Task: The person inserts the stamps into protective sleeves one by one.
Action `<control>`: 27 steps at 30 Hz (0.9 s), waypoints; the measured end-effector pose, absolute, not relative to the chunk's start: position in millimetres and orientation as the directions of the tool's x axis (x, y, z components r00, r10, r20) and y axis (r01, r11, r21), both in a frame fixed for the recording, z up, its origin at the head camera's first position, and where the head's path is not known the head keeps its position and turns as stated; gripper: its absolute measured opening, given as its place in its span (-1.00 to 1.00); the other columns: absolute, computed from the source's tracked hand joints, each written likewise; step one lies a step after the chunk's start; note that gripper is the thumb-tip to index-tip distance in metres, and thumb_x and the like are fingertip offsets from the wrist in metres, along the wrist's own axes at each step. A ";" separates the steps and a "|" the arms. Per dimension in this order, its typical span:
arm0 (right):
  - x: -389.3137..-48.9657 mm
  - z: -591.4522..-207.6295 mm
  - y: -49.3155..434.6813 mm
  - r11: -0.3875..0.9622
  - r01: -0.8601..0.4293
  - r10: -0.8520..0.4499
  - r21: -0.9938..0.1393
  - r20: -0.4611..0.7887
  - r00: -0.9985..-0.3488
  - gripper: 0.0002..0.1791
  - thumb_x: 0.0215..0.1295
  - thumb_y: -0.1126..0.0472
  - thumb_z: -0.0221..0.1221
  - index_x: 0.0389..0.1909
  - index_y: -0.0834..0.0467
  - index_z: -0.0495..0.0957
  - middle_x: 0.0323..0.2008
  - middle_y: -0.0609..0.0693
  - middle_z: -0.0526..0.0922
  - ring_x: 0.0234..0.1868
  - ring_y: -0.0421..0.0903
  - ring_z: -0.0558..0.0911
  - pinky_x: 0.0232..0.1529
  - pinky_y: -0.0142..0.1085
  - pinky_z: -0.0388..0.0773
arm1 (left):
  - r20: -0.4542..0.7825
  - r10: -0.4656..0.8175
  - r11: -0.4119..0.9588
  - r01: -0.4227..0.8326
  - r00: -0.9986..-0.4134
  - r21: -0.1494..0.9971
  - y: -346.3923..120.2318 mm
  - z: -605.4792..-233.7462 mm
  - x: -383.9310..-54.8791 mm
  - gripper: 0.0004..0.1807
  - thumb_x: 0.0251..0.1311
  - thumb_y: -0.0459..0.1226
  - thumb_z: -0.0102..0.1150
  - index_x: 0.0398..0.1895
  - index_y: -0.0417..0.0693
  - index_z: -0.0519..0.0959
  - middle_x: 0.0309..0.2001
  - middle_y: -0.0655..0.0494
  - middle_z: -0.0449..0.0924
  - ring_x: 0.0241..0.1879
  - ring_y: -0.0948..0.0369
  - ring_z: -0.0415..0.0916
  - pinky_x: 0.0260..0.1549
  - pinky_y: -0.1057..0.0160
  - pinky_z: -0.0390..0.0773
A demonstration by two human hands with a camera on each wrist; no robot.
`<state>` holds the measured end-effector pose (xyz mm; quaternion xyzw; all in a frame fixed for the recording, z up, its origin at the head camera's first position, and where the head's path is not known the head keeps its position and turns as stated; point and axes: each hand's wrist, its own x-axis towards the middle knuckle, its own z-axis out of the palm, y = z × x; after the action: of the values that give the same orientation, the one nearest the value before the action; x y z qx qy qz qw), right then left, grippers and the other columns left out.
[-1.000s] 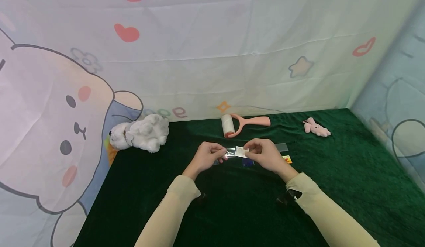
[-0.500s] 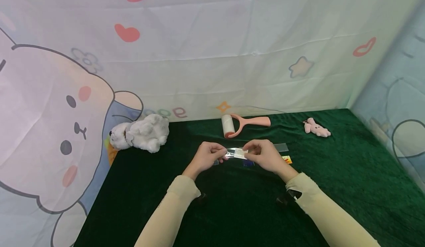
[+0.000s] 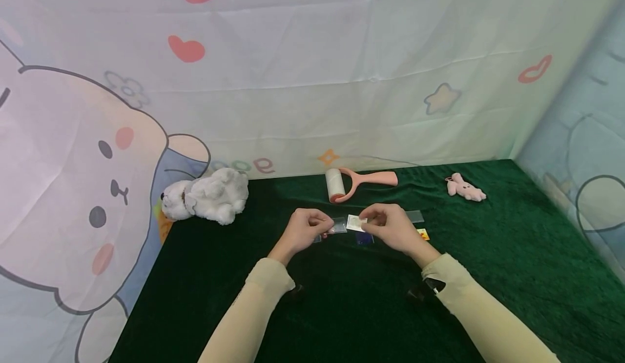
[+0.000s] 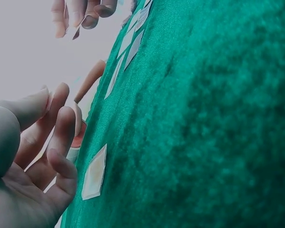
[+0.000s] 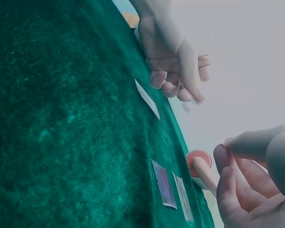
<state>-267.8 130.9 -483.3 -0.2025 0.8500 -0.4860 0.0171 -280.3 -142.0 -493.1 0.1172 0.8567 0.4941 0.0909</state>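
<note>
My left hand (image 3: 304, 228) pinches a small clear plastic sleeve (image 3: 339, 225) between thumb and index finger. My right hand (image 3: 389, 226) pinches a small cream-coloured square card (image 3: 356, 222) by its right side. A narrow gap separates card and sleeve, both held over the green cloth. Below the card lies a dark blue packet (image 3: 363, 239). Part of another flat packet (image 3: 317, 239) shows beneath the left hand, and the left wrist view has it as a pale flat packet (image 4: 94, 173). Beyond the right hand are a clear strip (image 3: 415, 216) and a yellow-and-red packet (image 3: 422, 234), partly hidden by that hand.
Behind the hands, a lint roller (image 3: 335, 184) with a pink handle lies near the back edge of the green cloth (image 3: 342, 309). A white plush dog (image 3: 210, 196) is at the back left, a small pink plush toy (image 3: 466, 188) at the back right. A printed curtain (image 3: 312, 70) hangs behind.
Half a second ago the card overlapped the sleeve; now it has shifted slightly and the two are apart. Both hands have barely moved and keep their pinches.
</note>
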 end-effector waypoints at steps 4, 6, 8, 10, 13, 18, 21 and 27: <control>-267.5 -483.0 130.4 0.456 -0.328 -0.353 -0.827 0.171 -0.920 -0.80 0.41 0.27 0.34 0.00 0.15 0.72 -0.05 0.08 0.75 -0.24 -0.06 0.66 -0.17 -0.18 0.64 | -0.029 0.290 0.501 0.126 -0.957 0.856 -142.0 -492.9 -280.1 -0.84 0.46 -0.10 0.30 -0.16 0.07 0.77 -0.33 0.14 0.76 -0.29 0.12 0.67 -0.14 0.10 0.65; -267.3 -482.8 129.9 0.461 -0.324 -0.347 -0.826 0.169 -0.923 -0.80 0.40 0.27 0.34 0.00 0.15 0.72 -0.04 0.08 0.75 -0.24 -0.05 0.66 -0.16 -0.18 0.63 | -0.027 0.294 0.504 0.131 -0.955 0.854 -141.8 -492.7 -280.3 -0.83 0.48 -0.11 0.28 -0.15 0.04 0.77 -0.33 0.15 0.76 -0.30 0.13 0.67 -0.16 0.13 0.65; -267.0 -482.3 129.4 0.463 -0.323 -0.343 -0.826 0.169 -0.924 -0.80 0.41 0.27 0.34 0.00 0.15 0.72 -0.04 0.08 0.75 -0.25 -0.05 0.65 -0.17 -0.17 0.63 | -0.028 0.299 0.507 0.133 -0.954 0.852 -141.4 -492.3 -280.3 -0.82 0.49 -0.11 0.27 -0.15 0.03 0.78 -0.34 0.16 0.76 -0.32 0.13 0.66 -0.19 0.14 0.65; -267.0 -482.2 129.2 0.460 -0.325 -0.342 -0.826 0.173 -0.924 -0.80 0.41 0.27 0.34 0.00 0.15 0.72 -0.05 0.09 0.75 -0.26 -0.05 0.65 -0.18 -0.17 0.62 | -0.029 0.305 0.510 0.138 -0.952 0.849 -141.1 -492.2 -280.1 -0.81 0.50 -0.11 0.25 -0.14 0.03 0.77 -0.35 0.17 0.76 -0.32 0.13 0.66 -0.20 0.15 0.65; -267.1 -482.5 129.2 0.455 -0.332 -0.345 -0.826 0.180 -0.921 -0.81 0.41 0.27 0.34 0.00 0.15 0.72 -0.05 0.09 0.75 -0.27 -0.06 0.66 -0.19 -0.17 0.63 | -0.024 0.320 0.512 0.152 -0.947 0.846 -141.1 -492.9 -279.9 -0.80 0.51 -0.10 0.24 -0.15 0.02 0.77 -0.36 0.17 0.75 -0.32 0.14 0.66 -0.20 0.16 0.65; -267.5 -483.3 129.0 0.460 -0.331 -0.345 -0.824 0.177 -0.922 -0.81 0.41 0.27 0.34 -0.01 0.15 0.72 -0.05 0.07 0.75 -0.27 -0.06 0.65 -0.19 -0.17 0.62 | -0.014 0.331 0.495 0.161 -0.943 0.854 -141.2 -494.5 -280.4 -0.77 0.52 -0.09 0.22 -0.15 0.02 0.77 -0.35 0.16 0.74 -0.33 0.14 0.66 -0.19 0.17 0.65; -267.6 -483.5 128.7 0.465 -0.321 -0.345 -0.825 0.165 -0.924 -0.81 0.41 0.26 0.34 -0.01 0.14 0.72 -0.06 0.07 0.75 -0.26 -0.06 0.65 -0.19 -0.17 0.61 | -0.012 0.331 0.483 0.159 -0.944 0.861 -141.2 -495.0 -280.9 -0.76 0.52 -0.08 0.21 -0.16 0.02 0.77 -0.35 0.15 0.74 -0.34 0.14 0.66 -0.20 0.17 0.65; -267.8 -483.8 128.0 0.451 -0.297 -0.350 -0.842 0.139 -0.926 -0.81 0.40 0.26 0.35 -0.01 0.13 0.72 -0.05 0.07 0.74 -0.26 -0.05 0.65 -0.20 -0.16 0.62 | -0.004 0.328 0.472 0.160 -0.945 0.867 -141.5 -497.0 -282.1 -0.77 0.52 -0.07 0.22 -0.17 0.03 0.77 -0.35 0.15 0.75 -0.34 0.14 0.66 -0.22 0.16 0.64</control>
<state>-267.8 128.0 -483.8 -0.1900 0.8513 -0.4882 0.0272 -282.1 -141.5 -497.0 0.1431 0.8537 0.4934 0.0853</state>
